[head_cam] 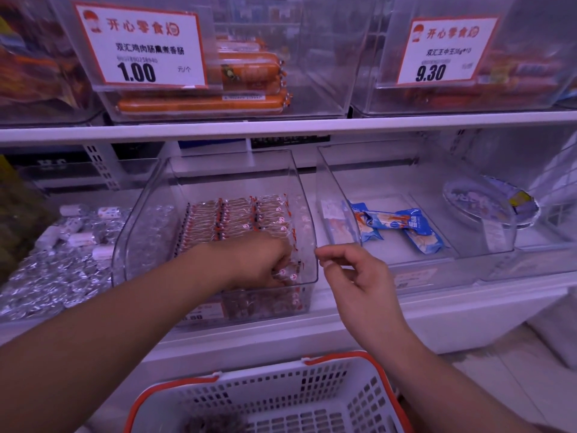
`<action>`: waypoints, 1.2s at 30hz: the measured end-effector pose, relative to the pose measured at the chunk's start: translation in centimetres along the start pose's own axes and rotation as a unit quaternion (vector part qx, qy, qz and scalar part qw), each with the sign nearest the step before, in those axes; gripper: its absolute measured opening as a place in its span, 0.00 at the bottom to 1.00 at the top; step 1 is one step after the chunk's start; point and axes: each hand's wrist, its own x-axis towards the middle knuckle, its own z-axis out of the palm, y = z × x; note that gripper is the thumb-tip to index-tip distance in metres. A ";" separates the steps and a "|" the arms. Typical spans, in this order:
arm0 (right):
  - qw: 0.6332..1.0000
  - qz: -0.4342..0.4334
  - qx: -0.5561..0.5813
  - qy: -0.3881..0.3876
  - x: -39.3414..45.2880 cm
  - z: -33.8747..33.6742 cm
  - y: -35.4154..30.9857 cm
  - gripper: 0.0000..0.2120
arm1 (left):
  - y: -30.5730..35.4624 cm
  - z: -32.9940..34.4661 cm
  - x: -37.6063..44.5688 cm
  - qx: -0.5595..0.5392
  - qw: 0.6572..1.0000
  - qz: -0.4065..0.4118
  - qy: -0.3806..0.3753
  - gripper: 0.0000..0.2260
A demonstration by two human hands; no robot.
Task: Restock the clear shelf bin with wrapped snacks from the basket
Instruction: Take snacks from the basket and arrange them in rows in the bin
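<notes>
The clear shelf bin (150,214) stands on the lower shelf, holding neat rows of wrapped snacks (237,217) in clear wrappers with red-orange marks. My left hand (265,260) reaches into the bin's front, fingers curled down round a few wrapped snacks there. My right hand (352,276) hovers just outside the bin's right front corner. Its fingers are loosely curled, thumb and forefinger close together, and nothing shows between them. Below, the white basket (312,389) with an orange rim holds a dark clump of snacks (215,423) at its bottom.
A second clear bin (437,245) to the right holds blue packets (402,223). Silver-wrapped items (56,270) lie in the tray to the left. The upper shelf (281,126) carries bins of orange sausages (203,104) and price cards.
</notes>
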 end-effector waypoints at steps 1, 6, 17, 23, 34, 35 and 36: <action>1.000 -0.001 0.001 0.002 0.0 0.0 0.1 0.17 | 0.0 -0.1 0.1 0.011 1.000 0.001 -0.005 0.11; 1.000 -0.003 0.003 0.007 0.1 0.0 0.2 0.17 | 0.9 0.1 0.5 -0.014 0.996 0.061 0.058 0.09; 1.000 0.001 0.002 0.005 0.1 0.1 0.2 0.17 | -0.1 0.3 -0.4 -0.242 0.969 -0.048 -0.009 0.07; 1.000 -0.005 -0.002 0.007 0.1 0.1 0.1 0.17 | 0.6 0.5 -0.4 -0.213 0.969 -0.117 0.042 0.11; 0.987 -0.151 -0.030 0.041 -1.7 0.4 -1.7 0.16 | 0.6 -0.9 -4.0 -0.354 0.912 -0.144 0.148 0.13; 0.986 -0.159 -0.030 0.035 -2.0 0.9 -1.9 0.17 | 1.0 -0.7 -3.9 -0.336 0.918 -0.149 0.145 0.13; 0.984 -0.171 -0.033 0.030 -2.3 1.3 -2.2 0.18 | 1.3 -0.6 -3.8 -0.321 0.921 -0.157 0.155 0.12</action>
